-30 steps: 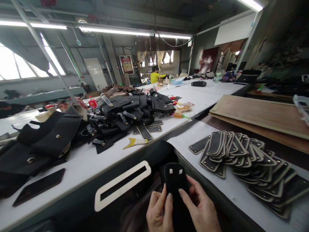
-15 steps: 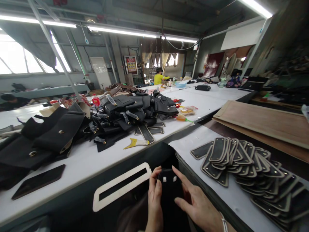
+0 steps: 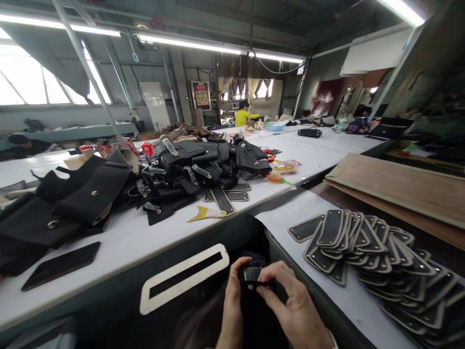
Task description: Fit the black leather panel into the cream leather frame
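The black piece point(image 3: 250, 275) is near, in the middle, left of the pile of flat strips point(image 3: 378, 252). The left hand point(image 3: 233, 295) holds its left side. The right hand point(image 3: 293, 299) pinches its edge. This looks like edge work; the next move likely needs a steady pinch.

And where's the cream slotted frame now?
In the head view, the cream slotted frame is low, left of centre, between the white tabletop and the left hand.
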Motion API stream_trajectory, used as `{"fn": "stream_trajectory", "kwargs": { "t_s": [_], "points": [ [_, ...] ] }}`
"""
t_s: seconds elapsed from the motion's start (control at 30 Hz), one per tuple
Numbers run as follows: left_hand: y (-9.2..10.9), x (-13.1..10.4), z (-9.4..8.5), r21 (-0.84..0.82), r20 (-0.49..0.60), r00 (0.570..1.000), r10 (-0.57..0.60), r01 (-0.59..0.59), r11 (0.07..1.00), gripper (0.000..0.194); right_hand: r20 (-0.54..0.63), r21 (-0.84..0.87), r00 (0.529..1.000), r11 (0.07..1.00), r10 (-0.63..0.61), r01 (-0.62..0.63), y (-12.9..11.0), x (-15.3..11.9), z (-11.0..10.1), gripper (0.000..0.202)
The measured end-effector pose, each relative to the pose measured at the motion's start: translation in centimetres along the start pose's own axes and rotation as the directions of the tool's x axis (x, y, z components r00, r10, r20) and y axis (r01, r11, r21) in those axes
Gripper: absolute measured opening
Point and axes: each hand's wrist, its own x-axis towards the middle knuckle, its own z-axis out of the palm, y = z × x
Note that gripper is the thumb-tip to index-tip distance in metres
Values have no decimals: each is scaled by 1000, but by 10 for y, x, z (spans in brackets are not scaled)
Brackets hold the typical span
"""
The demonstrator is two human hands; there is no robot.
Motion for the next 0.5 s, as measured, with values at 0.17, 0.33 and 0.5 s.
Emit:
{"fn": "stream_trajectory", "kwargs": {
  "t_s": [0.17, 0.33, 0.5],
  "points": [
    [-8, 2, -1, -71, -2, 999, -37, 37, 997, 62, 204, 195, 969, 976, -142, 102, -10, -13, -15, 9],
    [-4, -9, 7, -56, 73, 996, -43, 47, 997, 59, 93, 265, 993, 963, -69, 42, -11, -1, -19, 9],
    [-3, -11, 9, -46, 88, 996, -2, 6, 999, 55, -92, 347, 995, 938, 35, -1, 8, 13, 0, 8]
  ]
}}
